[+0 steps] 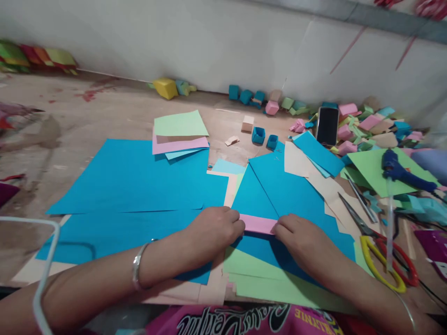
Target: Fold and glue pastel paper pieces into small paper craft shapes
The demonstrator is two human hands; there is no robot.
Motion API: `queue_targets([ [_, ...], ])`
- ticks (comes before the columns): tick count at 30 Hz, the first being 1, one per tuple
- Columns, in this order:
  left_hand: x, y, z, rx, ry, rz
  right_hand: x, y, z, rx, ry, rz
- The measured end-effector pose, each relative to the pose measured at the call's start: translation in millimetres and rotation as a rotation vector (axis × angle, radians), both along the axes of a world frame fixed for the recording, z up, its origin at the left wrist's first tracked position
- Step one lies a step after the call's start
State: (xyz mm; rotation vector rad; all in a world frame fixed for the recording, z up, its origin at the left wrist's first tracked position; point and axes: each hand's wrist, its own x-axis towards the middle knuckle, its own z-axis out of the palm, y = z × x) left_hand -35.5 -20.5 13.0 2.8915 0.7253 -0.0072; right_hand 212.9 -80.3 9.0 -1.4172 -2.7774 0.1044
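A narrow pink paper strip (259, 224) stretches between my two hands, low over blue paper sheets. My left hand (218, 228) pinches its left end with curled fingers. At the strip's right end, my right hand (296, 237) grips it between thumb and fingers. Beneath and behind lie blue sheets (289, 190), with light green sheets (258, 274) nearer me. A broad blue sheet (146, 181) spreads out to the left. The parts of the strip under my fingertips are hidden.
Right of my right hand lie scissors (372, 249) with yellow and red handles, a pen (361, 199) and a blue glue gun (401, 172). A phone (327, 126) rests by a heap of paper pieces (373, 125). Small blue paper boxes (258, 135) stand at the back.
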Motion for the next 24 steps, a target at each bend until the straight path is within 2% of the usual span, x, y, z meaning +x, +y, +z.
queue_targets([
  [6, -10.4, 3.6, -12.5, -0.170, -0.202, 0.109, 7.9, 1.7, -4.3, -0.060, 0.160, -0.034],
  [12, -6.5, 2.4, -19.3, -0.125, -0.207, 0.217, 4.5, -0.3, -10.4, 0.000, 0.161, -0.125],
  [24, -4.8, 3.7, -24.1, -0.127, -0.206, 0.293, -5.2, 0.3, -10.7, 0.006, 0.196, -0.243],
])
